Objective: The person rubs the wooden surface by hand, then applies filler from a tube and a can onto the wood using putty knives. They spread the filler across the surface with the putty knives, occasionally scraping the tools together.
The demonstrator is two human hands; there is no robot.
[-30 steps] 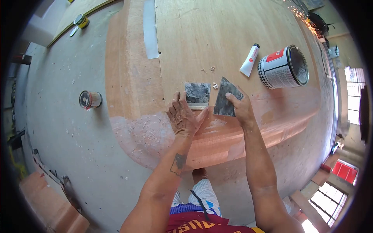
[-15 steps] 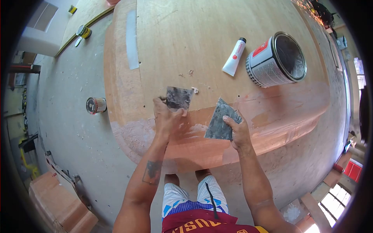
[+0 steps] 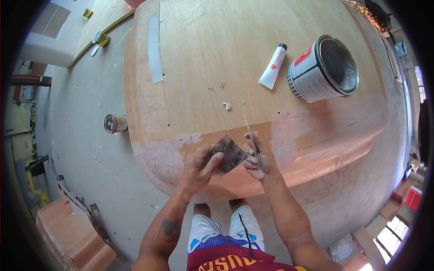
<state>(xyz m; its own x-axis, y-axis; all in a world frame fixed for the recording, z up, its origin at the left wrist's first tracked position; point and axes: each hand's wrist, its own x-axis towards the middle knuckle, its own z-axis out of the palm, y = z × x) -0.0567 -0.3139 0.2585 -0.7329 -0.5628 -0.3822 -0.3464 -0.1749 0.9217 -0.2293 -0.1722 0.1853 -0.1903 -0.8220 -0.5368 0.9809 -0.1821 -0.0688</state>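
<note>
Scraper blade (image 3: pixel 229 153) between hands, left hand (image 3: pixel 199 168) gripping it, right hand (image 3: pixel 256 159) seemingly pinching edge

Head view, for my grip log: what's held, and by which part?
The left hand pinches a dark scraper by its left edge; the right hand meets its right edge, its own hold unclear.

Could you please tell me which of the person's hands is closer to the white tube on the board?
Right. The right hand is below the white tube, slightly left; the left hand, gripping a dark scraper, is lower and farther left.
</note>
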